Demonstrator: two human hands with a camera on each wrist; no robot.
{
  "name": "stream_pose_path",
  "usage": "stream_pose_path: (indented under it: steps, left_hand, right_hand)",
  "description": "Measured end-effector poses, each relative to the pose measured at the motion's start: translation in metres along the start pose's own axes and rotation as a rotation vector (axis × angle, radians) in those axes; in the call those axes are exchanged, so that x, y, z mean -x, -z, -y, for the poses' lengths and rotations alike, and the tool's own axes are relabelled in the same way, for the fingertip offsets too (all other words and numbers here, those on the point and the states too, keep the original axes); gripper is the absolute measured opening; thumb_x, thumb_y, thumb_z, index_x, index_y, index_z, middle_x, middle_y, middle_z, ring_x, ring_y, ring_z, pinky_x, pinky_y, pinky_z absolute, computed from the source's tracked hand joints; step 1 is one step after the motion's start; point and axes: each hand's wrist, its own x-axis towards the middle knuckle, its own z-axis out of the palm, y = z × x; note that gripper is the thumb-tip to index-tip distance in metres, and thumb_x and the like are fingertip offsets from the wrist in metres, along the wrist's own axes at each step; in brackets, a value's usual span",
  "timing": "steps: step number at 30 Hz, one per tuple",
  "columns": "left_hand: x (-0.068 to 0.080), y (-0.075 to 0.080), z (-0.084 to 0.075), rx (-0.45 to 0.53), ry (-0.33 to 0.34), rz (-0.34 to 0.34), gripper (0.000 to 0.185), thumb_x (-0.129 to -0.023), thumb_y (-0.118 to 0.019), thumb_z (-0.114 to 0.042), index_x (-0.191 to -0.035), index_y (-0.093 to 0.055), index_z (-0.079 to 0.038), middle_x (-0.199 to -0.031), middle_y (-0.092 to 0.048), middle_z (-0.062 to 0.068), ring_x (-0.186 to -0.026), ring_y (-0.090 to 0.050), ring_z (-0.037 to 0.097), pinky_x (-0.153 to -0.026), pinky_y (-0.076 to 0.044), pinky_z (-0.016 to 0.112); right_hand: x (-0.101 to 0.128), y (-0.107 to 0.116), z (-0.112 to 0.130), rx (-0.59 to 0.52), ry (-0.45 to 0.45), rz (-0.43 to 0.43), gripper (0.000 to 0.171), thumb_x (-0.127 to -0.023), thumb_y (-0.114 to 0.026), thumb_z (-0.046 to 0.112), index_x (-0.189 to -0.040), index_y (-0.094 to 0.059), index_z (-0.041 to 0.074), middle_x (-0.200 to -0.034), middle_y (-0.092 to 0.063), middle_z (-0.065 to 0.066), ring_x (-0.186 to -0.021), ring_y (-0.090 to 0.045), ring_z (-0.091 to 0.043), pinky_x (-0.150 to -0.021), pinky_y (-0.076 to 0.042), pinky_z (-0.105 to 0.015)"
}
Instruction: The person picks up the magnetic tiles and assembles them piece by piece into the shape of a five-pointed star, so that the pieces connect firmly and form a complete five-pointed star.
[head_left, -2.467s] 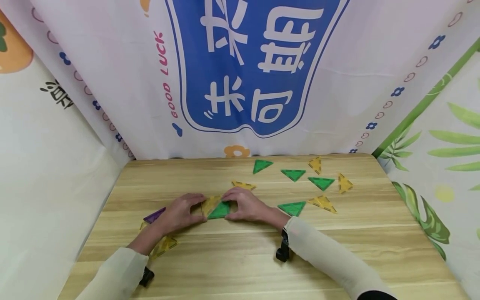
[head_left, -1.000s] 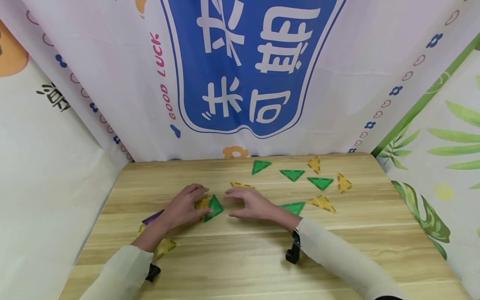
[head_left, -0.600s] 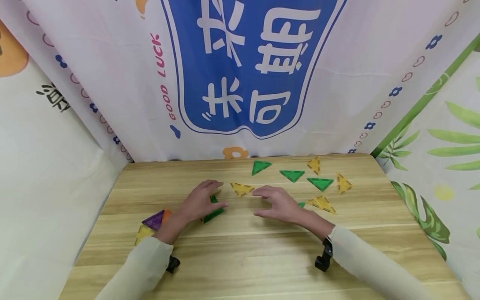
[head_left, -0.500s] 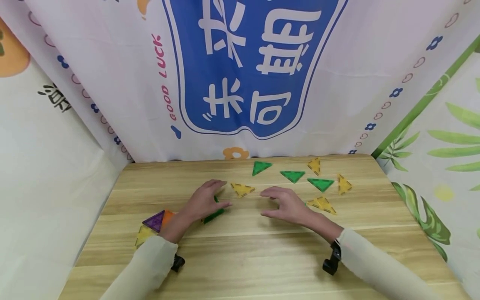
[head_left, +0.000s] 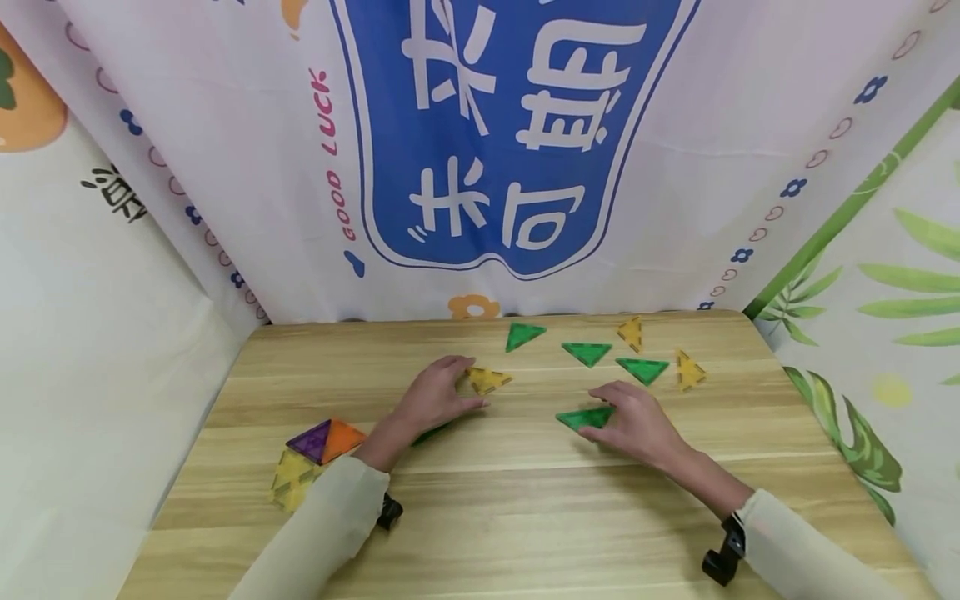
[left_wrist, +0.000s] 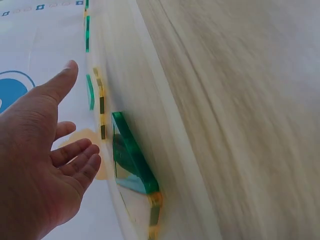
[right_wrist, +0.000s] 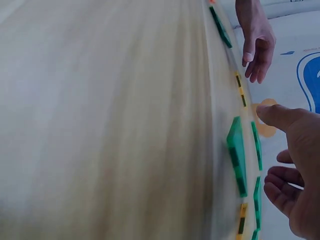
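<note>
Two hands are over the table [head_left: 525,517], both relaxed with nothing grasped. My left hand [head_left: 438,398] hovers above a green triangle [head_left: 429,433] joined to a yellow one, fingertips near a loose yellow triangle [head_left: 487,380]. My right hand [head_left: 637,421] reaches a flat green triangle [head_left: 583,417]; I cannot tell if it touches. I judge the build barely begun: one small cluster [head_left: 315,454] sits left, and several triangles lie scattered at the far right.
</note>
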Motion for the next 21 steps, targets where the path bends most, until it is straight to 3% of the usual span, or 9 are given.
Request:
stream_pose_path:
  steps: [10, 16, 21]
  left_hand:
    - [-0.007, -0.008, -0.004, -0.035, 0.069, 0.036, 0.08, -0.085, -0.088, -0.05, -0.146, -0.062, -0.005, -0.149, -0.06, 0.019, -0.137, -0.057, 0.037, -0.114, -0.048, 0.049]
    - [-0.009, -0.009, -0.005, -0.047, 0.064, 0.056, 0.08, -0.087, -0.087, -0.051, -0.146, -0.062, -0.004, -0.148, -0.06, 0.019, -0.137, -0.057, 0.037, -0.114, -0.049, 0.049]
    - [-0.01, -0.012, -0.005, -0.054, 0.062, 0.026, 0.077, -0.086, -0.088, -0.051, -0.142, -0.065, -0.003, -0.142, -0.06, 0.02, -0.131, -0.057, 0.035, -0.11, -0.052, 0.046]
  right_hand:
    - [0.015, -0.005, -0.007, 0.044, -0.02, -0.078, 0.064, -0.07, -0.1, 0.035, -0.114, -0.076, -0.004, -0.112, -0.075, -0.019, -0.103, -0.072, -0.037, -0.087, -0.062, -0.052]
    - [0.02, -0.009, -0.005, 0.055, -0.079, -0.055, 0.067, -0.07, -0.1, 0.038, -0.115, -0.076, -0.006, -0.111, -0.075, -0.021, -0.101, -0.072, -0.039, -0.086, -0.062, -0.053]
    - [0.023, -0.012, -0.002, 0.05, -0.109, -0.046, 0.066, -0.071, -0.1, 0.037, -0.115, -0.075, -0.006, -0.11, -0.074, -0.021, -0.099, -0.072, -0.037, -0.081, -0.063, -0.052]
